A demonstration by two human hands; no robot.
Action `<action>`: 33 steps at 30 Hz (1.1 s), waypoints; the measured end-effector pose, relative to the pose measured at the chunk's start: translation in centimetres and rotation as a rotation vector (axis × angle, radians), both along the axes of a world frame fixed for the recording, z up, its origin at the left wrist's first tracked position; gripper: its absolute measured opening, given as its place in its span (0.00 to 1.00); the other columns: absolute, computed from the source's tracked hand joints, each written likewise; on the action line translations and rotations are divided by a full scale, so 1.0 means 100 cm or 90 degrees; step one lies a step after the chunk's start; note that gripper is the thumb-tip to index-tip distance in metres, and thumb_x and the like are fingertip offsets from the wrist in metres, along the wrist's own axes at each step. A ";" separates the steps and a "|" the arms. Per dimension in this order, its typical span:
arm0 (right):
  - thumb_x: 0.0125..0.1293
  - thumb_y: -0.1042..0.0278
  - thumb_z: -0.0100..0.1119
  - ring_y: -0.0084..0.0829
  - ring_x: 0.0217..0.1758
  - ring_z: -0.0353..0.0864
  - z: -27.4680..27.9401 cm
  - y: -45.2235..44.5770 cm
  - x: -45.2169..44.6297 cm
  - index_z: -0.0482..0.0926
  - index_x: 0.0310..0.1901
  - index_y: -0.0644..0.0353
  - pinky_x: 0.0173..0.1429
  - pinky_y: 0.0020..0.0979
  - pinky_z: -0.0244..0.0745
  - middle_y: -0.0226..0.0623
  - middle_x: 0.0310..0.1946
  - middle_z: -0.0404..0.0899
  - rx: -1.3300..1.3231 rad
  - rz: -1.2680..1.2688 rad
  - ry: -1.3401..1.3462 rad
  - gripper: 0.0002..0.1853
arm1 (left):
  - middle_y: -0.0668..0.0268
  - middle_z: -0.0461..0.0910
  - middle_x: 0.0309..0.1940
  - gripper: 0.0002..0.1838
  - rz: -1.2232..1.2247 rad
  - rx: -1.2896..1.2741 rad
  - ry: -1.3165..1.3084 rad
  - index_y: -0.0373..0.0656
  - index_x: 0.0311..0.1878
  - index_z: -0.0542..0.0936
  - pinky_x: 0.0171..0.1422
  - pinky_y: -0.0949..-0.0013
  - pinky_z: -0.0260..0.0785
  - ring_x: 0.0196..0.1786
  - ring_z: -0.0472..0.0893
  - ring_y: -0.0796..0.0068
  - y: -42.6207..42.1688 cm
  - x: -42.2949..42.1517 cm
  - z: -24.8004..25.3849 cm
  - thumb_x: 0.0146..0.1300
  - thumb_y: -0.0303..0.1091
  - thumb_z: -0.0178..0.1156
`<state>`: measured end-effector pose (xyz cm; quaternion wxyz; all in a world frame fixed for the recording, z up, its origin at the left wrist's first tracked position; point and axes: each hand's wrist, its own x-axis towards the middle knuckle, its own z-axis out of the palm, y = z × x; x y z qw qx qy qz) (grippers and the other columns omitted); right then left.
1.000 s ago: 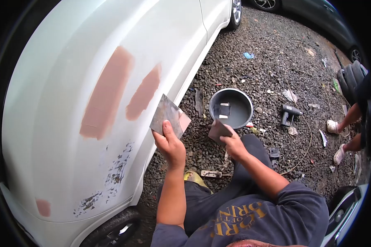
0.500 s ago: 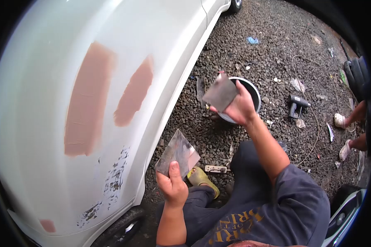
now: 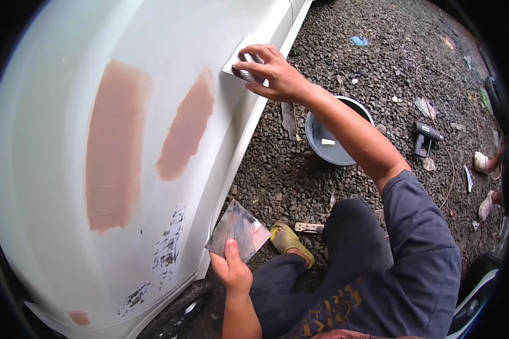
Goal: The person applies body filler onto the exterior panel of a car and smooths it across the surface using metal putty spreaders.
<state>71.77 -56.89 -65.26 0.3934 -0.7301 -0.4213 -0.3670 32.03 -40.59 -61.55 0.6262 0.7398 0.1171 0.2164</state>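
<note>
My left hand [image 3: 233, 271] grips a square, smeared plate [image 3: 236, 229] by its lower edge, thumb on top. A pinkish patch shows at the plate's right corner. Higher up, my right hand [image 3: 280, 73] has its fingers bent over a thin, flat silvery-grey sheet [image 3: 234, 63], which lies against the white car panel [image 3: 232, 118] near its lower edge. Fingers partly cover the sheet. Left of that hand, the panel carries a narrow pinkish-brown filler patch [image 3: 186, 133] and a larger filler patch [image 3: 116, 147].
Below my right forearm, a dark bucket [image 3: 316, 152] with a small pale piece inside stands on gravel [image 3: 283, 186]. A heat gun [image 3: 426, 138] lies to its right with a cable. Chipped paint [image 3: 167, 254] marks the lower panel. Another person's feet in pale clogs [image 3: 485, 206] are at right.
My right hand has moved from over the bucket up and left to the car panel, carrying the flat sheet, and has turned palm-down. My left hand still holds the plate, slightly lower in view.
</note>
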 end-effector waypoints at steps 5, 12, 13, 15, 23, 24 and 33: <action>0.61 0.60 0.72 0.50 0.76 0.67 0.006 0.010 0.016 0.81 0.65 0.36 0.79 0.55 0.63 0.38 0.68 0.73 0.011 -0.018 -0.038 0.28 | 0.51 0.75 0.69 0.24 0.008 0.027 0.021 0.29 0.73 0.67 0.78 0.56 0.65 0.70 0.76 0.61 0.000 -0.004 0.004 0.82 0.33 0.52; 0.60 0.61 0.73 0.51 0.74 0.70 -0.027 -0.002 0.004 0.81 0.65 0.37 0.77 0.54 0.67 0.40 0.67 0.74 -0.050 0.004 0.004 0.29 | 0.51 0.84 0.55 0.20 -0.009 0.088 -0.025 0.26 0.62 0.77 0.64 0.60 0.76 0.55 0.85 0.62 -0.013 0.003 0.017 0.80 0.34 0.52; 0.61 0.61 0.73 0.52 0.75 0.70 -0.018 -0.003 0.003 0.81 0.65 0.37 0.77 0.54 0.67 0.40 0.67 0.74 -0.020 0.009 0.001 0.29 | 0.51 0.84 0.54 0.20 -0.012 0.094 -0.024 0.26 0.62 0.78 0.63 0.60 0.77 0.55 0.85 0.63 -0.013 0.003 0.017 0.80 0.34 0.52; 0.63 0.62 0.74 0.49 0.76 0.69 0.005 0.001 0.000 0.81 0.67 0.43 0.78 0.52 0.67 0.41 0.70 0.71 -0.001 0.002 -0.012 0.29 | 0.51 0.85 0.54 0.20 -0.017 0.107 -0.024 0.26 0.61 0.78 0.62 0.61 0.77 0.54 0.85 0.63 -0.013 0.003 0.016 0.80 0.35 0.53; 0.59 0.59 0.74 0.50 0.77 0.67 -0.025 0.038 -0.006 0.80 0.66 0.34 0.76 0.55 0.70 0.38 0.67 0.72 0.041 -0.010 -0.019 0.31 | 0.51 0.82 0.57 0.21 -0.011 0.106 -0.018 0.26 0.64 0.75 0.65 0.59 0.74 0.58 0.83 0.62 -0.013 -0.003 0.014 0.80 0.35 0.53; 0.59 0.59 0.74 0.50 0.76 0.68 -0.032 0.034 -0.011 0.80 0.66 0.35 0.76 0.56 0.69 0.38 0.66 0.73 0.013 -0.007 -0.007 0.31 | 0.51 0.86 0.52 0.20 0.014 0.109 -0.033 0.25 0.60 0.80 0.60 0.61 0.77 0.53 0.85 0.63 -0.018 0.001 0.015 0.80 0.36 0.53; 0.59 0.58 0.73 0.52 0.76 0.68 0.023 0.026 -0.022 0.80 0.65 0.38 0.79 0.56 0.64 0.40 0.67 0.73 0.049 0.013 -0.001 0.30 | 0.51 0.86 0.50 0.17 0.012 0.143 -0.001 0.28 0.58 0.81 0.59 0.59 0.77 0.51 0.86 0.60 -0.017 0.002 0.013 0.78 0.34 0.56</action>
